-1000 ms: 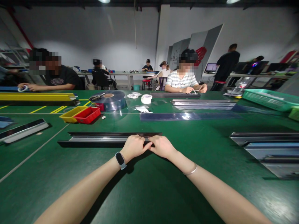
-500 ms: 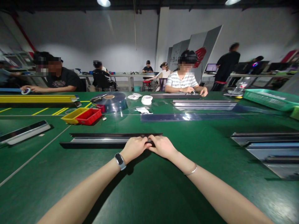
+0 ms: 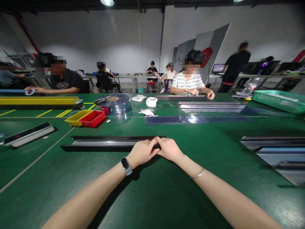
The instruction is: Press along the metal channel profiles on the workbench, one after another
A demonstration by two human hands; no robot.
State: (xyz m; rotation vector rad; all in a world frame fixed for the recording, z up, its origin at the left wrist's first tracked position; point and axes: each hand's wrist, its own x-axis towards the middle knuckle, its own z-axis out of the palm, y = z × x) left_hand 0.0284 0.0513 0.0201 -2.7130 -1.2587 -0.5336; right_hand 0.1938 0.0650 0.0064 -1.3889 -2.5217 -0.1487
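Note:
A long black metal profile [image 3: 100, 148] with a silvery inner channel lies across the green table [image 3: 152, 197] in front of me. My left hand [image 3: 143, 152] is closed over its right part, thumb and fingers bent. Right against it, my right hand [image 3: 170, 149] grips the profile's right end. The two hands touch at thumbs and fingertips. Whatever lies beneath the fingers is hidden. On my left wrist sits a smart band [image 3: 125, 163]; a thin bracelet [image 3: 200, 173] circles the right one.
More metal profiles [image 3: 278, 149] lie at the right. Yellow and red bins [image 3: 92, 119], a large roll of clear film [image 3: 116, 105], white tape rolls [image 3: 152, 101] and a clear strip [image 3: 166, 120] lie beyond. A green basket [image 3: 281, 101] stands far right. Co-workers sit across the table.
Both my hands have slid slightly to the right along the profile, staying together. The view has turned a little to the left.

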